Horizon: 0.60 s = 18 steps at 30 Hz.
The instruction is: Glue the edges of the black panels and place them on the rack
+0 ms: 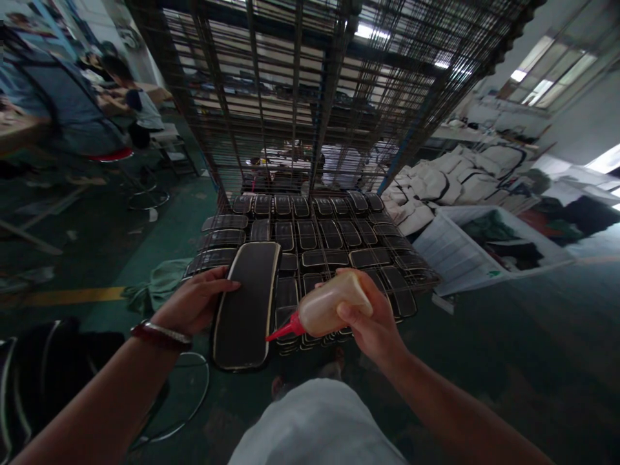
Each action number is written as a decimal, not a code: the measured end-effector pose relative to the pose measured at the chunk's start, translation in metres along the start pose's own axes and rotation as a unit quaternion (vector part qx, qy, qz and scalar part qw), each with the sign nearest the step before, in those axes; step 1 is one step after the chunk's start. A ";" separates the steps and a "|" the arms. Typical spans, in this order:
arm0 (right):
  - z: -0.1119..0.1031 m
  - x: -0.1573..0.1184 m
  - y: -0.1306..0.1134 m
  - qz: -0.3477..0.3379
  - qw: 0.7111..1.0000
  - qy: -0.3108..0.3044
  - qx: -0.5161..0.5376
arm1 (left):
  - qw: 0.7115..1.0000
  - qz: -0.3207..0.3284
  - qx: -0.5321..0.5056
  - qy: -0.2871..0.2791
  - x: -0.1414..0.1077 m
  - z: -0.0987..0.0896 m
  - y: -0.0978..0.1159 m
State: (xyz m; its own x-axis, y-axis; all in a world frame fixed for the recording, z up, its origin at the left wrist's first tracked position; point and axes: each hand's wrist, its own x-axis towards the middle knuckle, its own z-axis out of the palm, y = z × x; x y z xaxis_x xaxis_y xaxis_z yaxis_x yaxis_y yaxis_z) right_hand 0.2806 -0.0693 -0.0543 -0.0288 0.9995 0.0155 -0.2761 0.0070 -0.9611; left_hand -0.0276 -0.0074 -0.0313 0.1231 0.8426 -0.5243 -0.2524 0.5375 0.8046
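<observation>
My left hand point(206, 297) grips a long black panel point(247, 303) by its left edge, the thumb lying on its face. The panel has rounded corners and a pale line running round its border. In my right hand point(371, 316) is a translucent squeeze bottle point(332, 305) with amber contents, tilted down to the left. Its red nozzle point(285, 329) points at the panel's lower right edge, at or very near the pale line. Behind the panel, several similar black pieces point(332, 234) with pale borders lie in rows on a wire rack shelf.
Raised wire racks point(300, 84) tower over the rows of pieces. To the right stand a white bin point(440, 248) with dark cloth inside and a pile of whitish pieces point(450, 174). Green cloth point(159, 284) lies on the floor at left. Two people point(140, 106) sit at tables at the far left.
</observation>
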 end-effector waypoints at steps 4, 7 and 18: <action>-0.001 -0.002 0.004 0.008 1.000 0.006 0.007 | 0.999 0.004 -0.023 0.041 0.001 -0.003 -0.001; 0.002 -0.006 0.011 0.016 1.000 0.013 0.018 | 0.997 0.013 -0.034 0.064 0.002 -0.006 -0.001; 0.029 0.048 0.025 0.120 0.969 0.072 0.204 | 0.993 0.008 -0.079 0.087 0.003 0.004 -0.026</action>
State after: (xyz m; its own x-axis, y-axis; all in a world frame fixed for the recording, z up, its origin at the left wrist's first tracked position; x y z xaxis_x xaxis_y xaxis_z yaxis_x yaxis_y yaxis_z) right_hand 0.2442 -0.0217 -0.0697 -0.0124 0.9648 -0.2626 -0.6359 -0.2103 -0.7426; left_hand -0.0171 -0.0189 -0.0530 -0.0473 0.8251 -0.5631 -0.4018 0.5004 0.7669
